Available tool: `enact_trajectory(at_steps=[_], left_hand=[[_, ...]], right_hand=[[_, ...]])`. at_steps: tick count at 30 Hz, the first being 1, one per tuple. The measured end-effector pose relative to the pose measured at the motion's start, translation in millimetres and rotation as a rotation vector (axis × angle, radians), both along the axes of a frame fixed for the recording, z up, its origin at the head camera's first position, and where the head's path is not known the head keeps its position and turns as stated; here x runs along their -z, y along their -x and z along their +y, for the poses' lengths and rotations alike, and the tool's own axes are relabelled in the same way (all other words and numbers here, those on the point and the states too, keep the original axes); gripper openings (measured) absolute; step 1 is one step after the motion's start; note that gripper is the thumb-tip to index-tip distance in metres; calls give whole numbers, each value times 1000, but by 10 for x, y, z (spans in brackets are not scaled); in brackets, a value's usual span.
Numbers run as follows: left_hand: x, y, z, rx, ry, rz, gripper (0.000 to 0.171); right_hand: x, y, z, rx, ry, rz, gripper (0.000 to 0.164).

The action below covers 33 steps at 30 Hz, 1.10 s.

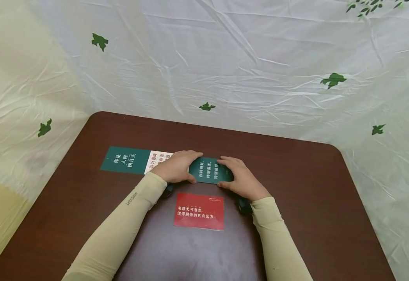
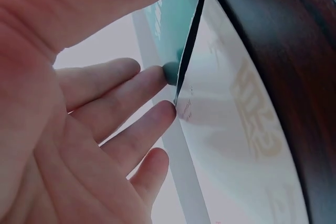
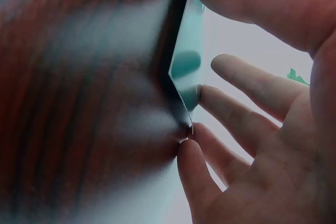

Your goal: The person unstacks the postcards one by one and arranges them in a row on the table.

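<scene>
Currently, the left hand [image 1: 176, 168] and right hand [image 1: 244, 179] are gripping opposite ends of a green card [image 1: 207, 170], thumbs on its near edge, fingers on its far one. It is sitting just right of a white card [image 1: 153, 160], whose writing the left hand is partly covering, and is showing "你特别好, 特别温柔, 特别值得". Farther left, another card [image 1: 123, 159] is reading "你是人间四月天". Nearer, a red card [image 1: 199, 212] is lying on the surface [image 1: 303, 203], displaying "来路无可眷恋, 值得期待的只有远方". "Let's Slim" is marking the left sleeve [image 1: 120, 226].
</scene>
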<state>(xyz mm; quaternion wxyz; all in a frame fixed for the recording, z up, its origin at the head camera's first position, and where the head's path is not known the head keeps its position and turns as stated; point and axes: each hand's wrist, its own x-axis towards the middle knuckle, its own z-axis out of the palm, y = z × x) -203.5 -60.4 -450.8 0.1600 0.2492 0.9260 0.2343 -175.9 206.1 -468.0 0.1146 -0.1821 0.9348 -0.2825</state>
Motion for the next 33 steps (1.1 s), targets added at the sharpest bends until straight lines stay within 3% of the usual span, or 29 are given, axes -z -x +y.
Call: enact_trajectory(at_steps=[33], left_hand=[[-16,22,-1,-9,6,-29,96]], right_hand=[[-48,-9,-26,4,8,-54,77]])
